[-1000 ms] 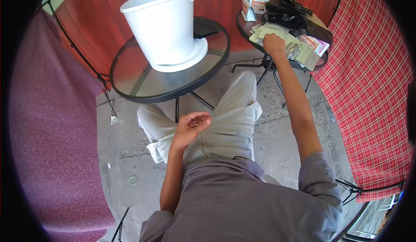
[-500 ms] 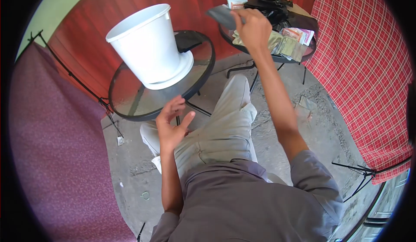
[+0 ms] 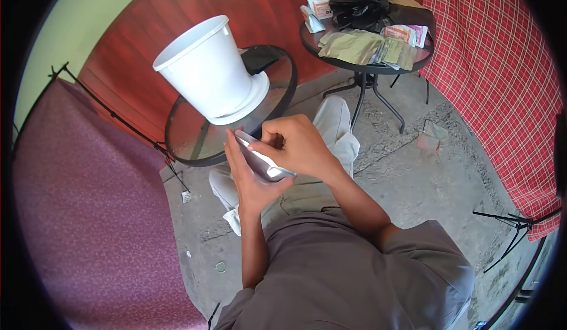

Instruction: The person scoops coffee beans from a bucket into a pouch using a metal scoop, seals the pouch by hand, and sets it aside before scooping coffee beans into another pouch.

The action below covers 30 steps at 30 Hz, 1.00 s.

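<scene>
In front of my lap, both hands are at a flat grey pouch [image 3: 258, 163] with a shiny, pale strip along its upper side. My left hand [image 3: 253, 189] cradles it from the left and below, fingers along one side and thumb at the near corner. From the right, my right hand [image 3: 298, 146] reaches over it with curled fingers, thumb and fingertips at its upper edge. Whether the pouch's mouth is open I cannot tell. Just beyond my hands, a white bucket [image 3: 204, 73] stands on a round glass table [image 3: 189, 144].
A black item [image 3: 260, 58] lies behind the bucket. Further right, a second round table [image 3: 369, 69] bears olive packets [image 3: 351, 45], black plastic bags [image 3: 360, 8] and printed packets [image 3: 322, 5]. Stand legs [image 3: 514, 221] rise at right; a flat packet [image 3: 433, 135] lies on the floor.
My right hand has come back from the far-right table to my lap, bringing the grey pouch. My left hand, empty before, now holds the pouch too.
</scene>
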Motion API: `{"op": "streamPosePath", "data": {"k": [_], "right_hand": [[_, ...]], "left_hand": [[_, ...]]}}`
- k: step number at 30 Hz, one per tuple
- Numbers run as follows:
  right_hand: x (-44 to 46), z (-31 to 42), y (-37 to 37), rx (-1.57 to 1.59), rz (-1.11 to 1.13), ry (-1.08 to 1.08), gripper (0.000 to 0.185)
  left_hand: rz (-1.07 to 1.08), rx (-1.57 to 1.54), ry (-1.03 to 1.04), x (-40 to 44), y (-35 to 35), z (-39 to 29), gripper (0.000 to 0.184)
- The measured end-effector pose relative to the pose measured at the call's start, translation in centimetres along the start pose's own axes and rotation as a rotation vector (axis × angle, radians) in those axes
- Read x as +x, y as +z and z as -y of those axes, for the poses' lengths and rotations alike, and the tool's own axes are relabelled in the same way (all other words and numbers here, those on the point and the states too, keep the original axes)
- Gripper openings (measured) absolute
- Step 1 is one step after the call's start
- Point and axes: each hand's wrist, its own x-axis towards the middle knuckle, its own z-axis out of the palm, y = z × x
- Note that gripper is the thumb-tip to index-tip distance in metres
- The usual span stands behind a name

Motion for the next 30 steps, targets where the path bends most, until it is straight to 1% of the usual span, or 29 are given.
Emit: {"op": "streamPosePath", "data": {"k": [1, 3, 4, 5, 8, 11, 15, 16, 19, 22, 25, 30], "right_hand": [[-0.1, 0.1, 0.2, 0.031, 0.028, 0.007, 0.029], [-0.2, 0.4, 0.3, 0.101, 0.085, -0.003, 0.026], [-0.2, 0.8, 0.3, 0.125, 0.099, -0.014, 0.025], [-0.1, 1.0, 0.2, 0.150, 0.112, -0.022, 0.025], [0.0, 1.2, -0.4, 0.256, 0.244, 0.077, 0.025], [0.1, 0.0, -0.2, 0.351, 0.291, 0.135, 0.022], [0.4, -0.5, -0.6, 0.297, 0.450, 0.227, 0.021], [0.5, -0.4, -0.5, 0.322, 0.472, 0.246, 0.021], [0.7, -0.1, 0.0, 0.395, 0.513, 0.293, 0.021], [0.8, 0.0, 0.2, 0.454, 0.528, 0.304, 0.021], [0.8, 0.2, 0.1, 0.478, 0.553, 0.300, 0.022], [0.9, 0.1, 0.0, 0.443, 0.556, 0.317, 0.022]], "left_hand": [[-0.004, -0.028, -0.018, 0.0, -0.2, 0.3, 0.133], [-0.010, -0.085, -0.057, 0.1, -0.6, 0.6, 0.127], [-0.034, -0.065, -0.026, 0.2, -0.8, 0.4, 0.121], [-0.023, -0.078, -0.022, 0.2, -0.7, 0.5, 0.121], [-0.002, -0.091, 0.012, 0.3, -0.9, 1.0, 0.120], [0.000, -0.165, -0.026, 0.3, -1.0, 1.5, 0.120], [0.027, -0.166, -0.038, 0.4, -1.6, 1.3, 0.122], [0.048, -0.162, -0.024, 0.4, -1.6, 1.5, 0.129], [0.050, -0.241, -0.033, 0.2, -1.5, 1.5, 0.143], [0.071, -0.300, 0.012, 0.3, -1.6, 1.4, 0.148], [0.081, -0.417, 0.006, 0.2, -1.6, 1.4, 0.149], [0.068, -0.574, -0.065, -0.3, -1.0, 1.9, 0.139]]}}
